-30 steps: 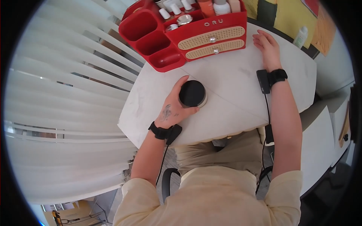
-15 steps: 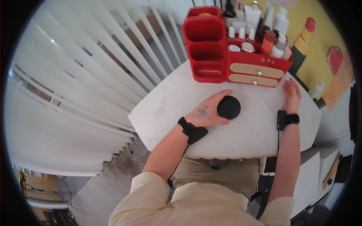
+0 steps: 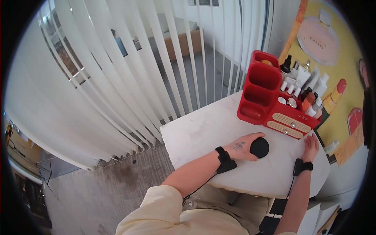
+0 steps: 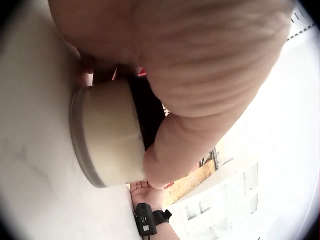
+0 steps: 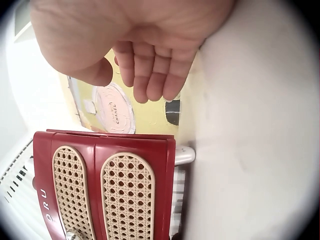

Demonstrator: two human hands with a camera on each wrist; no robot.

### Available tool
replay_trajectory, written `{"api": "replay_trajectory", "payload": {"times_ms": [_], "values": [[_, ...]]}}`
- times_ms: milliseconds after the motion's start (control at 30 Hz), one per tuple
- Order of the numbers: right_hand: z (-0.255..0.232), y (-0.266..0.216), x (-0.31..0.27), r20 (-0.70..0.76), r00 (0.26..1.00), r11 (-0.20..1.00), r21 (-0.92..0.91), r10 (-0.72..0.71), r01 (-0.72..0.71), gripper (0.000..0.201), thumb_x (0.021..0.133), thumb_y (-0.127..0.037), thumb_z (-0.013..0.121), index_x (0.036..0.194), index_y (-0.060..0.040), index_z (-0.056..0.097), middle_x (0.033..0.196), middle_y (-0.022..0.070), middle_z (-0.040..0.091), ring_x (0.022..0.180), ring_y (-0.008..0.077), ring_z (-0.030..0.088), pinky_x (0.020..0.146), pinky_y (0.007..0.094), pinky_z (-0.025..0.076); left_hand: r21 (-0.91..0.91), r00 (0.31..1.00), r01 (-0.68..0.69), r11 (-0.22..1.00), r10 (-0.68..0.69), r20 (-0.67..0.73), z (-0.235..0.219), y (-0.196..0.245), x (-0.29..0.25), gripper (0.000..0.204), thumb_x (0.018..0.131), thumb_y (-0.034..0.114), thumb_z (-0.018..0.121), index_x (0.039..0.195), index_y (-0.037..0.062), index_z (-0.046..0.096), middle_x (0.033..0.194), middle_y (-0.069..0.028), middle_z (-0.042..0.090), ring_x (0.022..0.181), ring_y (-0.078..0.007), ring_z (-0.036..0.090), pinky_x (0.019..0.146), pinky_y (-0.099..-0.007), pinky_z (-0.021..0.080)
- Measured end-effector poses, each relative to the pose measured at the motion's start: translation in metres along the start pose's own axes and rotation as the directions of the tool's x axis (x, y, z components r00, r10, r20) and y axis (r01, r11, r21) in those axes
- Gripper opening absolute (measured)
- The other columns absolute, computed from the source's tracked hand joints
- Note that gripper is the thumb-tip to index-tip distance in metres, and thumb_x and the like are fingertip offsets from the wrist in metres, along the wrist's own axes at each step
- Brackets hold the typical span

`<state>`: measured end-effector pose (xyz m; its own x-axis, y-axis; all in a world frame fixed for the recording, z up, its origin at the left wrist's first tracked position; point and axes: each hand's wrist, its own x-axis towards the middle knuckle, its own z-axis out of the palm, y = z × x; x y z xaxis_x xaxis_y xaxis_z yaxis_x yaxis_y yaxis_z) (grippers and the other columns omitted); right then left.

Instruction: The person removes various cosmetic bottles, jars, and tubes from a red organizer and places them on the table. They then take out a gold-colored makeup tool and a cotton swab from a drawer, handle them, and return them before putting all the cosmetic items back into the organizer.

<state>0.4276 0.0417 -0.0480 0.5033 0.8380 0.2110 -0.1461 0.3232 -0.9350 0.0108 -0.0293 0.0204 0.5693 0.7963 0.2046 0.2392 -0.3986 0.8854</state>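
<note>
A round jar with a black lid (image 3: 259, 148) stands upright on the white table. My left hand (image 3: 242, 146) grips it from the left, with thumb on the near side and fingers around the far side. In the left wrist view, the cream-coloured body of the jar (image 4: 110, 132) rests its base on the tabletop. My right hand (image 3: 311, 148) lies at the right side of the table, beside the red organizer (image 3: 263, 117). Its fingers (image 5: 157, 75) are loosely bent and hold nothing.
The organizer has woven-front drawers (image 3: 290, 121), open compartments at its left, and several bottles and tubes (image 3: 303, 74) on top. A white tube (image 3: 332, 147) stands at the table's right edge. Vertical blinds (image 3: 156, 58) hang along the left.
The head view has turned left, so the table, organizer and hands appear farther right and lower. The left hand keeps its grip on the jar; the right hand stays beside the organizer.
</note>
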Motion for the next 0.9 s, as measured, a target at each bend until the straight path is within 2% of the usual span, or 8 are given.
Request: {"api": "replay_trajectory", "payload": {"times_ms": [100, 200, 333, 500, 633, 733, 800, 900], "values": [[0.005, -0.002, 0.001, -0.004, 1.000, 1.000, -0.001, 0.016, -0.016, 0.041, 0.095, -0.023, 0.059, 0.127, 0.0021, 0.054, 0.105, 0.0112, 0.064, 0.095, 0.0177, 0.060, 0.090, 0.0300, 0.049, -0.071, 0.999, 0.042, 0.997, -0.042, -0.001, -0.001, 0.000, -0.001, 0.088, 0.064, 0.011, 0.081, 0.141, 0.0074, 0.039, 0.135, -0.0158, 0.050, 0.126, -0.0300, 0.049, 0.108, -0.0352, 0.039], [-0.002, 0.004, 0.001, -0.019, 0.999, 0.998, 0.061, -0.032, 0.033, 0.039, 0.096, -0.025, 0.057, 0.125, 0.0010, 0.056, 0.104, 0.0110, 0.064, 0.095, 0.0179, 0.061, 0.089, 0.0307, 0.050, 0.031, 0.995, -0.021, 0.999, 0.024, -0.098, 0.006, -0.007, 0.001, 0.087, 0.065, 0.013, 0.079, 0.141, 0.0049, 0.039, 0.137, -0.0184, 0.049, 0.127, -0.0309, 0.049, 0.109, -0.0361, 0.038], [0.004, -0.002, -0.008, -0.060, 0.997, 0.995, 0.084, -0.048, 0.053, 0.019, 0.094, -0.024, 0.060, 0.100, -0.0064, 0.061, 0.091, 0.0060, 0.065, 0.083, 0.0156, 0.061, 0.076, 0.0304, 0.050, 0.004, 0.996, -0.003, 1.000, 0.003, -0.088, 0.004, -0.008, 0.001, 0.086, 0.065, 0.010, 0.079, 0.142, 0.0027, 0.040, 0.137, -0.0187, 0.049, 0.126, -0.0294, 0.050, 0.107, -0.0352, 0.040], [0.025, -0.027, -0.031, -0.014, 0.990, 0.953, 0.273, 0.142, -0.133, 0.024, 0.097, -0.031, 0.054, 0.083, -0.0108, 0.055, 0.074, 0.0029, 0.059, 0.069, 0.0141, 0.056, 0.065, 0.0294, 0.046, 0.040, 0.998, 0.048, 0.998, -0.046, -0.036, 0.003, 0.001, 0.003, 0.086, 0.066, 0.012, 0.081, 0.142, 0.0065, 0.041, 0.137, -0.0165, 0.048, 0.125, -0.0278, 0.050, 0.105, -0.0340, 0.041], [0.066, -0.051, -0.069, 0.374, 0.915, 0.968, 0.130, 0.152, -0.214, 0.016, 0.095, -0.021, 0.050, 0.097, -0.0072, 0.057, 0.076, 0.0037, 0.060, 0.070, 0.0130, 0.058, 0.063, 0.0275, 0.048, 0.016, 0.995, 0.098, 0.995, -0.097, -0.023, -0.001, 0.009, 0.003, 0.084, 0.067, 0.013, 0.081, 0.142, 0.0072, 0.041, 0.135, -0.0175, 0.048, 0.125, -0.0298, 0.049, 0.105, -0.0351, 0.041], [0.104, -0.071, -0.092, 0.426, 0.885, 0.969, 0.066, 0.188, -0.237, 0.018, 0.096, -0.018, 0.051, 0.108, -0.0056, 0.057, 0.085, 0.0054, 0.063, 0.073, 0.0131, 0.061, 0.063, 0.0266, 0.049, -0.004, 0.997, 0.078, 0.997, -0.078, -0.024, 0.001, 0.005, 0.005, 0.084, 0.067, 0.014, 0.081, 0.141, 0.0065, 0.042, 0.135, -0.0195, 0.048, 0.125, -0.0332, 0.049, 0.106, -0.0366, 0.040], [0.120, -0.078, -0.095, 0.467, 0.880, 0.995, 0.008, 0.081, -0.096, 0.022, 0.098, -0.016, 0.051, 0.118, -0.0065, 0.054, 0.094, 0.0067, 0.065, 0.074, 0.0140, 0.064, 0.061, 0.0253, 0.050, 0.011, 0.998, 0.063, 0.998, -0.063, -0.019, 0.001, 0.004, 0.005, 0.085, 0.067, 0.014, 0.081, 0.141, 0.0063, 0.042, 0.135, -0.0197, 0.048, 0.125, -0.0331, 0.049, 0.107, -0.0366, 0.040], [0.133, -0.078, -0.091, 0.417, 0.898, 0.990, -0.083, 0.139, -0.115, 0.025, 0.099, -0.016, 0.050, 0.123, -0.0079, 0.051, 0.099, 0.0070, 0.064, 0.072, 0.0146, 0.065, 0.058, 0.0241, 0.050, 0.019, 0.996, 0.094, 0.995, -0.094, -0.007, 0.000, 0.008, 0.006, 0.085, 0.067, 0.013, 0.081, 0.141, 0.0062, 0.041, 0.136, -0.0196, 0.048, 0.126, -0.0330, 0.048, 0.107, -0.0365, 0.039]]}}
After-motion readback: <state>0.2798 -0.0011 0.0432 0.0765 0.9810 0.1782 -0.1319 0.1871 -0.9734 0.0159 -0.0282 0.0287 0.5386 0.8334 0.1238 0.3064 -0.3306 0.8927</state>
